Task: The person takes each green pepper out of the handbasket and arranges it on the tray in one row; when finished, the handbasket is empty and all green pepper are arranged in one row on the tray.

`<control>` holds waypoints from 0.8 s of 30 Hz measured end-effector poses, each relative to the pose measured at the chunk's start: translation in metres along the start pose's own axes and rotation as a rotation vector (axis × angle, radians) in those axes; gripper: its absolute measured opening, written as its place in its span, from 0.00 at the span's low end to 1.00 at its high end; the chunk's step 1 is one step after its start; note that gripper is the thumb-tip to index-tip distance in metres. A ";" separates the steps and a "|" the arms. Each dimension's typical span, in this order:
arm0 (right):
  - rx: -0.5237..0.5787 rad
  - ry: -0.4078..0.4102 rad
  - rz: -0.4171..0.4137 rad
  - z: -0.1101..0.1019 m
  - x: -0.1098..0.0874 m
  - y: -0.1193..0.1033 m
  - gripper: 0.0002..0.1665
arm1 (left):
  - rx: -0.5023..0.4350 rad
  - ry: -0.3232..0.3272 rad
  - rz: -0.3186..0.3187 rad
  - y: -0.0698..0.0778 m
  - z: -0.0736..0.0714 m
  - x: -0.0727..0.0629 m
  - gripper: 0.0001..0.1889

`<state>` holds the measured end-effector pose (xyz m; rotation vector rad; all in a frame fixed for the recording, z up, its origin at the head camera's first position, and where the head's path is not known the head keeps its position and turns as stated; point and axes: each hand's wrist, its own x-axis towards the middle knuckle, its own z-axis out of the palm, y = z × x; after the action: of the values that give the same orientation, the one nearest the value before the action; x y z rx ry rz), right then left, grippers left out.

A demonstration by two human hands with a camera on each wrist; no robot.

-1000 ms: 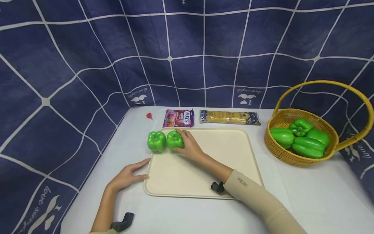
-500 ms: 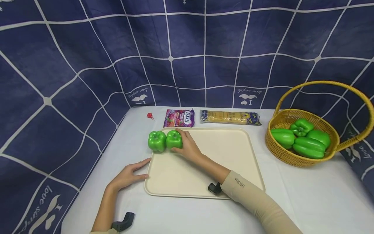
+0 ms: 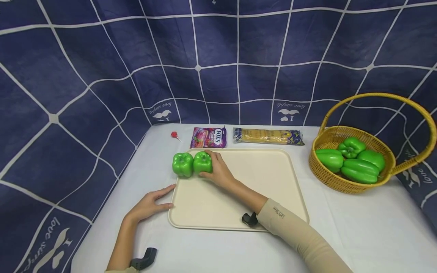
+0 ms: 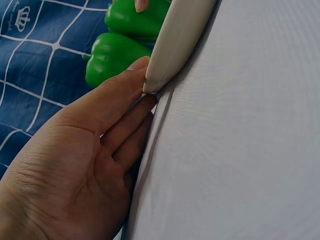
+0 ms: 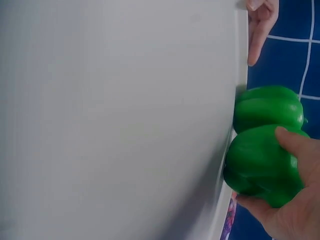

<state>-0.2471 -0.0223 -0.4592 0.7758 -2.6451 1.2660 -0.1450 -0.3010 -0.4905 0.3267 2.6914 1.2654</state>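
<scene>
The right hand (image 3: pixel 220 171) gripped a green pepper (image 3: pixel 202 163) ahead of the left hand (image 3: pixel 148 206), a second pepper (image 3: pixel 182 165) touching it! Loose left fingers touched the rim of the tray (image 3: pixel 211 208), and the left wrist view showed fingers the head view hid. Head view alone caught the basket (image 3: pixel 328 180), right of both hands; a candy bag (image 3: pixel 208 137) lay beyond the right hand, whose forearm (image 3: pixel 249 195) crossed the tray

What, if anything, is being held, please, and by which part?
The right hand holds a green pepper by its near and far sides; the left hand only touches the edge of the tray.
</scene>
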 end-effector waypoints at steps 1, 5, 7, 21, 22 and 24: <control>0.000 -0.001 0.003 0.000 0.000 0.000 0.53 | -0.001 0.000 0.002 0.000 0.000 0.000 0.37; 0.002 -0.002 0.006 0.000 0.000 -0.001 0.54 | -0.009 -0.005 0.005 -0.001 -0.001 0.000 0.37; 0.004 -0.002 0.005 0.000 0.000 -0.002 0.54 | -0.013 -0.004 0.007 -0.001 -0.001 0.001 0.37; -0.011 -0.042 -0.048 -0.012 -0.005 0.002 0.56 | -0.015 -0.001 0.001 -0.001 -0.001 0.000 0.37; -0.018 -0.048 -0.060 -0.017 -0.008 0.002 0.56 | -0.016 -0.002 0.000 -0.001 -0.001 0.000 0.37; -0.032 -0.054 -0.085 -0.029 -0.015 0.002 0.56 | -0.017 0.000 -0.001 0.000 0.000 0.001 0.38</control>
<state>-0.2390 0.0069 -0.4465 0.9187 -2.6359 1.1959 -0.1458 -0.3012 -0.4908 0.3228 2.6788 1.2865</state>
